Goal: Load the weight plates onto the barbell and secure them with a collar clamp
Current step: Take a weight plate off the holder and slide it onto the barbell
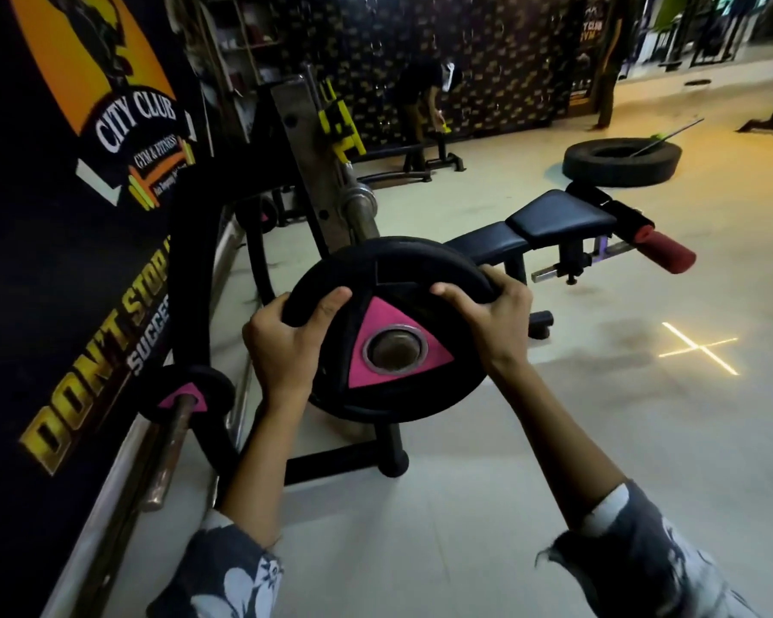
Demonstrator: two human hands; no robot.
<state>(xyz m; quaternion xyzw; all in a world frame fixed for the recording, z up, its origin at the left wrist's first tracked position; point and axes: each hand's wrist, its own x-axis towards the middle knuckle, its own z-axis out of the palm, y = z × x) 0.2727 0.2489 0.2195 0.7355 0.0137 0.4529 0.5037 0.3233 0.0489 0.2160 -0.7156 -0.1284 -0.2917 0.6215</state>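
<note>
Both hands hold one round black rubber weight plate with a pink triangular centre and steel-ringed bore point(391, 332) in the air, face toward the camera. The left hand point(282, 345) clamps the plate's left rim, fingers point(331, 305) curled tight over the edge. The right hand point(494, 318) clamps the upper right rim in the same closed grip. The chromed steel barbell sleeve point(360, 207) sits just behind the plate's top edge, on the rack. A smaller black plate with pink centre point(188, 392) rests on a storage peg at lower left. A black padded bench point(554, 223) stands beyond.
</note>
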